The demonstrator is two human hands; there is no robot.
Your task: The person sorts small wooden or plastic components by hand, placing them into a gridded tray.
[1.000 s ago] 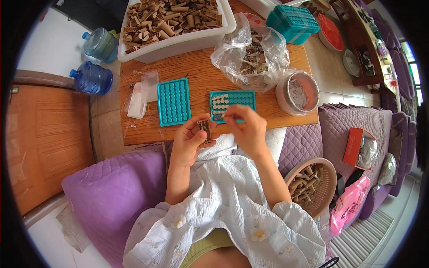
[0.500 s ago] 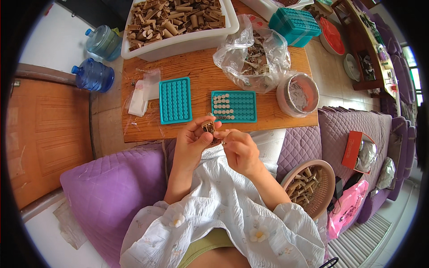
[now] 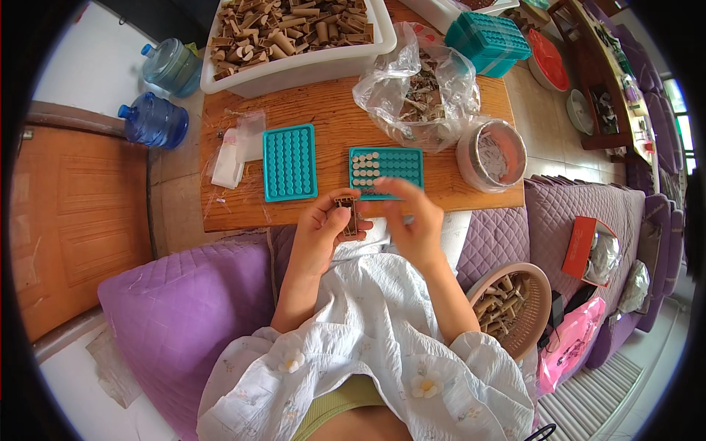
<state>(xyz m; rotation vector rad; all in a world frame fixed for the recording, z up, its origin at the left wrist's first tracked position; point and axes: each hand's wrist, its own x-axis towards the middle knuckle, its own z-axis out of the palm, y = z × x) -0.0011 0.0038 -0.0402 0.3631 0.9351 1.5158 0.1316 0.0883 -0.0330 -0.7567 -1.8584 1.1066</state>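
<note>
By the table's (image 3: 331,110) near edge, the left hand (image 3: 318,229), wrapped round the small brown frame (image 3: 351,220), would do best held level, while the right hand (image 3: 419,220), half open at the teal tray's (image 3: 404,170) near edge, holding I can't tell what, should touch the white discs (image 3: 365,173) lightly.

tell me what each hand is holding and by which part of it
The left hand holds a small brown piece by its long sides, thumb at the left edge. Whether the right hand holds anything cannot be told.
</note>
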